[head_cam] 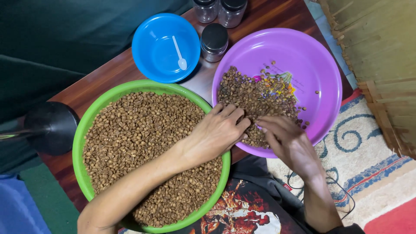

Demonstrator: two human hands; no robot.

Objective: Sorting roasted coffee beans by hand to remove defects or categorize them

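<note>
Where the two basins meet, both hands are set on the beans [255, 97] heaped in the purple basin [323, 52]. The left hand [219, 130], reaching across the green basin [80, 130], has its fingers loosely spread and flat on the heap. The right hand [288, 141] has its fingers [266, 122] drawn narrow, pointing left; whether a bean is pinched cannot be told. The heap extends directly ahead of both, equally near.

Blue bowl [156, 52] holding white spoon [179, 54], three dark-lidded jars [214, 41] (glass), patterned rug [368, 160]

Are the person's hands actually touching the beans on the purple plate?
Touching. The head view shows the fingers of the left hand and right hand pressed into the beans on the purple plate.
</note>
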